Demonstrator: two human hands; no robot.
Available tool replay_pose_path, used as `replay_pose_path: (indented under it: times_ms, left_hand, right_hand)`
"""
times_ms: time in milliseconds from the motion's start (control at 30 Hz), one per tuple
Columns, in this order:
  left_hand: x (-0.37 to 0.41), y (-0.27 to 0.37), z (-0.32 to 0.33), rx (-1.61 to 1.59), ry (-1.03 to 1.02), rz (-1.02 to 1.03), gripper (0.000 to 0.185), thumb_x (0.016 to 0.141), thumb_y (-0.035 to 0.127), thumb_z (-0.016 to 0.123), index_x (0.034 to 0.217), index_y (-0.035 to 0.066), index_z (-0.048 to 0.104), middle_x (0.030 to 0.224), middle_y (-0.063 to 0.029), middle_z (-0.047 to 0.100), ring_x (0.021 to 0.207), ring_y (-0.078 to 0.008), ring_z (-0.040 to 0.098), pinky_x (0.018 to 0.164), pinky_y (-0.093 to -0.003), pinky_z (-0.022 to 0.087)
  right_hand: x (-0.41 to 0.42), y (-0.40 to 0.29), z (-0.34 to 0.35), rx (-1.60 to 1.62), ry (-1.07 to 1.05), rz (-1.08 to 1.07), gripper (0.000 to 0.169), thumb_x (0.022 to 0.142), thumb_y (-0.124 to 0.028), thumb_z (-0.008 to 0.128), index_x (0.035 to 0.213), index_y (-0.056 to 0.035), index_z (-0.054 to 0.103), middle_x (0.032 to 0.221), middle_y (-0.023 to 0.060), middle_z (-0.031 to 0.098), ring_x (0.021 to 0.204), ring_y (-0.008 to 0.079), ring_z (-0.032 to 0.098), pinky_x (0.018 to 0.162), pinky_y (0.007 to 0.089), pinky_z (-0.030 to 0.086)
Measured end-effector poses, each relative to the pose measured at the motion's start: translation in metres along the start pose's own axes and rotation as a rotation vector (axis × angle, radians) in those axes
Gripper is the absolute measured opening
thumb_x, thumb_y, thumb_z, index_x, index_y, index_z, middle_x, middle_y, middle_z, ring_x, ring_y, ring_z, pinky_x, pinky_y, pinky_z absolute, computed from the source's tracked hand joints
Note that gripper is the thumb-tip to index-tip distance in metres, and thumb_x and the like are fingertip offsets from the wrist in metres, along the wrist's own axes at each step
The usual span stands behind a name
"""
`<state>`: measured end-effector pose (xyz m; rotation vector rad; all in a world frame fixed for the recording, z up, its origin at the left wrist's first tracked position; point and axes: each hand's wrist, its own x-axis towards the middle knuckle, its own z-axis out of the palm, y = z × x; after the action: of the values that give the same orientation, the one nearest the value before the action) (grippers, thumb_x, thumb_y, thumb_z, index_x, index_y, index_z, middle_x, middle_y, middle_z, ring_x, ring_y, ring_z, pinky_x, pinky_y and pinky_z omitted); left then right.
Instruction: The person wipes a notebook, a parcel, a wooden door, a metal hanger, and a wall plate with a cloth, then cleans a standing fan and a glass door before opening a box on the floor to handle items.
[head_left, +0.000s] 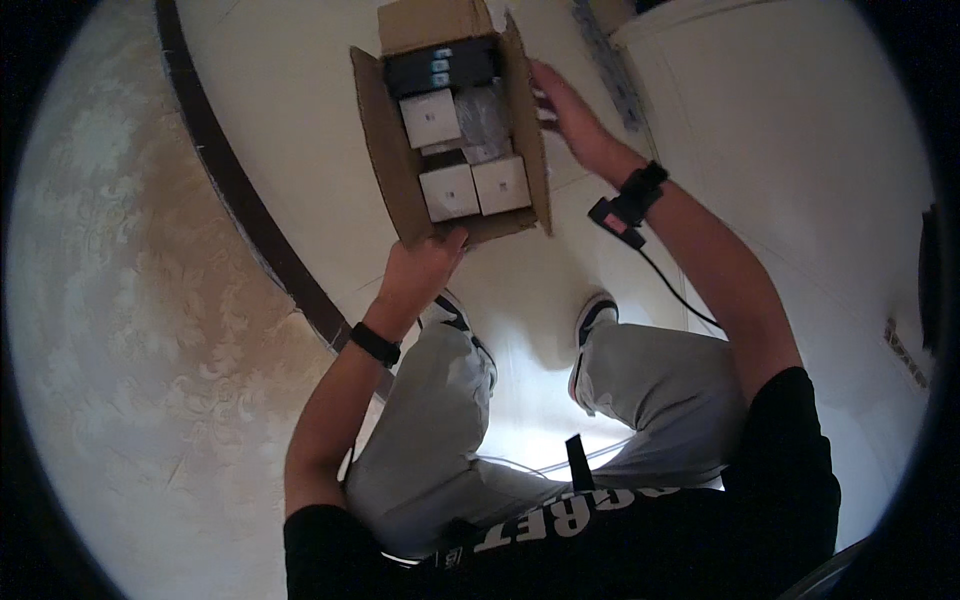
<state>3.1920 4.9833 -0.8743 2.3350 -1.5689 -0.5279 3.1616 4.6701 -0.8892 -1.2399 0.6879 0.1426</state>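
An open cardboard box (381, 150) is before me, its flaps raised. My left hand (424, 266) grips its near left corner, with the thumb over the edge. Outside the right flap, my right hand (566, 112) holds the box's side; the fingertips are partly hidden behind the flap. Within the box, a black package (469, 66) with light markings lies at the far end. One white small box (430, 120) sits in the middle, beside a clear plastic-wrapped item (482, 116). Two more white boxes (450, 193) stand side by side at the near end.
Pale floor tiles (300, 135) surround the box. A dark curved baseboard (240, 195) runs along the patterned wall (187, 300) on the left. Below the box are my shoes (596, 319). A black cable (675, 292) trails from the device on my right wrist.
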Motion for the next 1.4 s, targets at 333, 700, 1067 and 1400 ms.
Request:
replay_pose_path:
  times_ms: [333, 700, 1067, 1400]
  left_hand:
    - [-0.019, 0.023, 0.000, -0.291, -0.338, -0.215, 0.066, 0.097, 0.020, 0.066, 0.156, 0.018, 0.036, 0.082, -0.0207, 0.069, 0.074, -0.0371, 0.070, 0.063, -0.0478, 0.057]
    - [-0.042, 0.018, 0.018, -0.763, -0.101, -0.469, 0.058, 0.097, 0.021, 0.068, 0.150, 0.019, 0.044, 0.089, -0.0115, 0.070, 0.081, -0.0319, 0.070, 0.072, -0.0447, 0.055]
    - [-0.113, 0.017, -0.101, -0.691, 0.055, -0.588, 0.044, 0.100, 0.015, 0.065, 0.143, 0.015, 0.055, 0.079, -0.0058, 0.063, 0.071, -0.0153, 0.064, 0.065, -0.0328, 0.050]
    - [-0.147, -0.027, -0.249, -0.436, 0.259, -0.585, 0.064, 0.091, 0.013, 0.077, 0.150, 0.016, 0.052, 0.086, 0.0034, 0.050, 0.078, -0.0109, 0.049, 0.071, -0.0263, 0.044]
  right_hand:
    - [0.018, -0.057, 0.073, -1.215, 0.088, -0.759, 0.062, 0.089, -0.028, 0.074, 0.143, -0.0058, 0.052, 0.140, 0.0197, 0.055, 0.130, 0.0397, 0.054, 0.107, 0.0496, 0.048]
    - [0.053, -0.030, 0.114, -1.910, 0.031, -0.276, 0.062, 0.087, -0.023, 0.076, 0.140, -0.0046, 0.051, 0.138, 0.0219, 0.052, 0.128, 0.0493, 0.053, 0.095, 0.0563, 0.056]
    - [0.055, -0.047, 0.087, -1.698, 0.018, -0.435, 0.048, 0.092, -0.032, 0.071, 0.130, -0.0052, 0.058, 0.113, 0.0244, 0.069, 0.110, 0.0428, 0.067, 0.093, 0.0508, 0.056]
    - [-0.100, -0.175, 0.129, -0.806, -0.191, -0.560, 0.060, 0.094, -0.042, 0.073, 0.135, -0.0031, 0.055, 0.115, 0.0189, 0.068, 0.100, 0.0312, 0.070, 0.088, 0.0437, 0.056]
